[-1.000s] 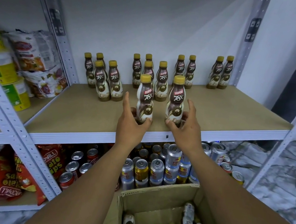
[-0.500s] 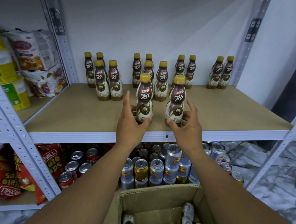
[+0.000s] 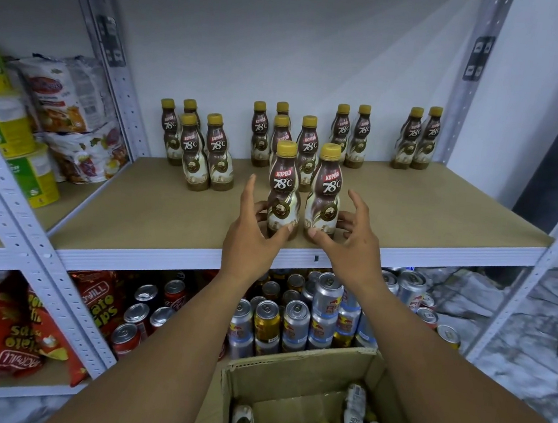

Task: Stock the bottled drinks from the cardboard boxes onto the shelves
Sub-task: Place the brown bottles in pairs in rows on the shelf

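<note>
- While both bottles stand upright near the shelf's (image 3: 441,228) front edge, each hand flanks one from outside.
- Left hand (image 3: 250,239), fingers loosely spread, cups the left bottle (image 3: 285,191); its thumb touches the base.
- Right hand (image 3: 353,243), equally half-open, brackets the right bottle (image 3: 326,192), apparently barely touching.
- More bottles wait below in the cardboard box (image 3: 291,378), nearer the right arm.

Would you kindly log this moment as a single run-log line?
phase: placing | left hand: around left front bottle | right hand: open beside right front bottle | both upright on shelf | box: bottles remain
</note>
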The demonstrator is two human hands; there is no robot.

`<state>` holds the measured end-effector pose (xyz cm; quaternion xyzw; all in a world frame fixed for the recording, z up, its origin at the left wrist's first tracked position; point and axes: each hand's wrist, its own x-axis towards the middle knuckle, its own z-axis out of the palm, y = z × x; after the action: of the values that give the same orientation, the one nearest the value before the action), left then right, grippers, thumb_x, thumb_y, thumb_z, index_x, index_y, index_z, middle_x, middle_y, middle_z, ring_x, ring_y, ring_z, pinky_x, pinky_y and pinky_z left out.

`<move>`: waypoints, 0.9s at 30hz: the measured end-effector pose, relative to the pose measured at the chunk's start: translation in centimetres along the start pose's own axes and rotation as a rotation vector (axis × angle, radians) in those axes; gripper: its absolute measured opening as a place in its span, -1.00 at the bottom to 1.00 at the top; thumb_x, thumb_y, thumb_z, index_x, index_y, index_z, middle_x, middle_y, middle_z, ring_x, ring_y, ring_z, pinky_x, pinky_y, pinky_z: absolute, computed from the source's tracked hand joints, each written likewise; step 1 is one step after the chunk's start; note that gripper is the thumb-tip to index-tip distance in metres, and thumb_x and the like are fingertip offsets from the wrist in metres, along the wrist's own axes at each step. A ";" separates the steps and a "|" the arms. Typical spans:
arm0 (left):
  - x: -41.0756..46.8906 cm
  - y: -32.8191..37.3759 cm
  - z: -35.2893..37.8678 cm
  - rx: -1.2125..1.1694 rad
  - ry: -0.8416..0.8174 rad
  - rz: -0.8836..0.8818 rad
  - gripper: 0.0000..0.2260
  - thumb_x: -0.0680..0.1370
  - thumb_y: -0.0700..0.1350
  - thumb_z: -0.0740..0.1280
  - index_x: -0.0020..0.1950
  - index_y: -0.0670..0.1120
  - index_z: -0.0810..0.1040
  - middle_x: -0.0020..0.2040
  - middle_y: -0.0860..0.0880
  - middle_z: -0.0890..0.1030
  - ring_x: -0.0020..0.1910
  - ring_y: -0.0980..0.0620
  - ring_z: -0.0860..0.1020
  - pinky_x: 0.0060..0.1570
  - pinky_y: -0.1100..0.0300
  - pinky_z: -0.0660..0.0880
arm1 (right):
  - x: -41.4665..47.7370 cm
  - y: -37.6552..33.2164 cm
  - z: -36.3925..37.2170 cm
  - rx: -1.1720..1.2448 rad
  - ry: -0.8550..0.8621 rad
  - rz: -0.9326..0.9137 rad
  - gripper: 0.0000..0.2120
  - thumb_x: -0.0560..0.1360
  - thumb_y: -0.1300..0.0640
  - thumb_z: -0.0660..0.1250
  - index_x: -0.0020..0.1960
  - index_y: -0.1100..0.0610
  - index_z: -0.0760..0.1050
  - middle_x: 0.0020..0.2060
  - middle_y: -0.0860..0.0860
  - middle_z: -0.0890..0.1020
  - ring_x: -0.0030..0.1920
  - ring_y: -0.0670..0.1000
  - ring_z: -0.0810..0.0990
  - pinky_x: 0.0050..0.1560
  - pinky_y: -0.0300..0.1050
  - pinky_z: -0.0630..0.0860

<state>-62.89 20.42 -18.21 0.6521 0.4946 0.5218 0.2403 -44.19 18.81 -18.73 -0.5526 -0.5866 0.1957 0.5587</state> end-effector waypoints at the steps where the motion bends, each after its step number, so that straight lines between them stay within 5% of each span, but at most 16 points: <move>1: -0.1 0.1 0.0 0.013 -0.005 0.005 -0.06 0.51 0.02 0.53 0.63 0.26 -0.08 0.30 0.19 0.57 0.14 0.32 0.56 0.16 0.15 0.55 | 0.0 0.0 0.0 -0.003 -0.004 -0.001 -0.10 0.44 0.01 0.58 0.60 -0.11 0.13 0.10 -0.18 0.50 -0.02 -0.40 0.49 -0.05 -0.50 0.40; 14: -0.2 0.4 -0.1 0.053 0.020 0.007 -0.05 0.47 0.05 0.57 0.63 0.25 -0.04 0.32 0.13 0.59 0.13 0.22 0.61 0.15 0.02 0.60 | -0.1 -0.1 0.6 -0.009 0.018 0.007 -0.11 0.41 0.00 0.60 0.59 -0.12 0.17 0.09 -0.18 0.51 0.07 -0.14 0.56 0.07 -0.23 0.51; 20: -0.3 0.5 -0.2 0.063 0.012 0.012 -0.05 0.47 0.04 0.57 0.63 0.24 -0.03 0.33 0.12 0.58 0.14 0.20 0.61 0.16 0.01 0.60 | -0.1 -0.2 0.6 -0.013 0.017 0.010 -0.11 0.41 -0.01 0.60 0.59 -0.10 0.18 0.09 -0.18 0.51 0.00 -0.33 0.52 -0.02 -0.34 0.47; 27: -0.3 0.7 -0.5 0.020 -0.019 -0.004 -0.07 0.48 0.05 0.56 0.63 0.25 -0.02 0.24 0.21 0.55 0.10 0.32 0.59 0.17 0.03 0.60 | -0.2 -0.9 0.3 0.019 0.016 0.011 -0.13 0.42 -0.07 0.58 0.59 -0.11 0.18 0.09 -0.21 0.51 0.04 -0.27 0.55 0.04 -0.30 0.52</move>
<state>-63.04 19.73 -17.60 0.6582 0.4989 0.5103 0.2396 -44.85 18.44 -18.16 -0.5522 -0.5773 0.1999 0.5674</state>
